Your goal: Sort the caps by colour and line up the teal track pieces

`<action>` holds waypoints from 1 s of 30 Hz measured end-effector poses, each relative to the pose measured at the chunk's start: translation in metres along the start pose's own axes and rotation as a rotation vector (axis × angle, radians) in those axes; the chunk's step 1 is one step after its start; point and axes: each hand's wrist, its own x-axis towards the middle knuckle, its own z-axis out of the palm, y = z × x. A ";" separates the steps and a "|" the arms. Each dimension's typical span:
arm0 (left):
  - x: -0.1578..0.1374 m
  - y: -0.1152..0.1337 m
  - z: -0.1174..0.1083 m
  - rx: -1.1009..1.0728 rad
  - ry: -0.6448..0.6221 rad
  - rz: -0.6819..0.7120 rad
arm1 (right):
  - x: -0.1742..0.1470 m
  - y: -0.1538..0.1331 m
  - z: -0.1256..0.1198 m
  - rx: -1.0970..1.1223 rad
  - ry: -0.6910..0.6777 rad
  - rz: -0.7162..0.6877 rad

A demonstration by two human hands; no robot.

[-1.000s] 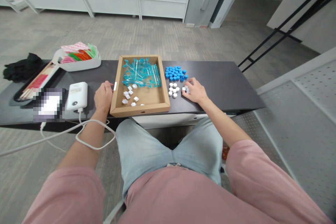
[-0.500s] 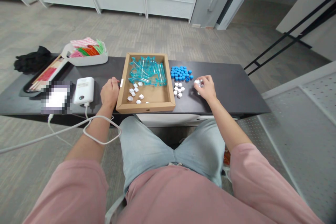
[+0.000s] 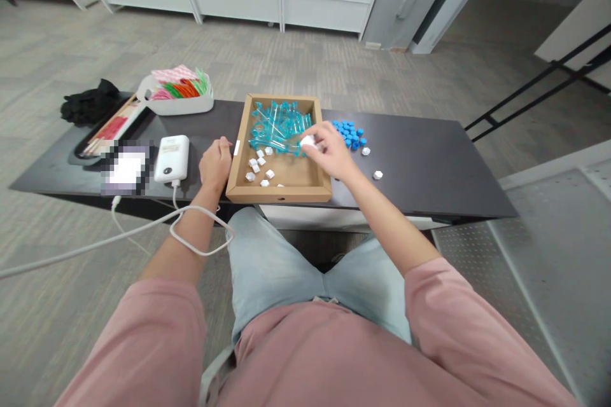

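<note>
My right hand [image 3: 330, 151] is above the right side of a shallow cardboard box [image 3: 279, 193], its fingers pinching white faceted pieces [image 3: 308, 142]; how many cannot be told. Inside the box, clear tubes with teal ends [image 3: 277, 127] lie heaped at the back. Several loose white faceted pieces [image 3: 255, 166] are scattered over its front left floor. Curled and closed, my left hand [image 3: 216, 163] rests on the table against the box's left wall, with nothing visible in it. Several small blue pieces [image 3: 351, 133] sit right of the box, partly behind my right hand.
Two white pieces [image 3: 378, 175] lie apart on the dark table [image 3: 429, 165]. On the left are a white power bank [image 3: 172, 159] with a cable, a blurred device [image 3: 126, 168], a black tray [image 3: 107, 133], a white bin [image 3: 184, 105] of coloured strips and black cloth [image 3: 90, 102].
My right hand has moved left from the table to over the box, carrying white pieces. Two white pieces stay behind on the table. My left hand keeps its place beside the box.
</note>
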 end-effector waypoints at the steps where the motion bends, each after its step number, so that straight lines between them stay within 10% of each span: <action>1: 0.000 0.000 0.000 -0.002 -0.001 -0.001 | 0.006 -0.010 0.015 0.024 -0.122 -0.069; 5: -0.002 0.002 -0.001 0.002 -0.007 0.004 | 0.019 -0.023 0.058 0.061 -0.516 -0.272; 9: -0.002 0.003 0.000 0.001 -0.006 0.002 | 0.018 -0.020 0.055 0.080 -0.510 -0.306; 18: -0.002 0.003 -0.001 0.022 -0.015 -0.008 | -0.068 0.040 -0.080 -0.241 -0.016 0.062; 22: -0.002 0.003 -0.002 0.032 -0.013 -0.012 | -0.117 0.080 -0.113 -0.405 -0.115 0.335; 30: -0.003 0.005 -0.004 0.046 -0.007 -0.013 | -0.103 0.077 -0.063 -0.388 -0.329 0.233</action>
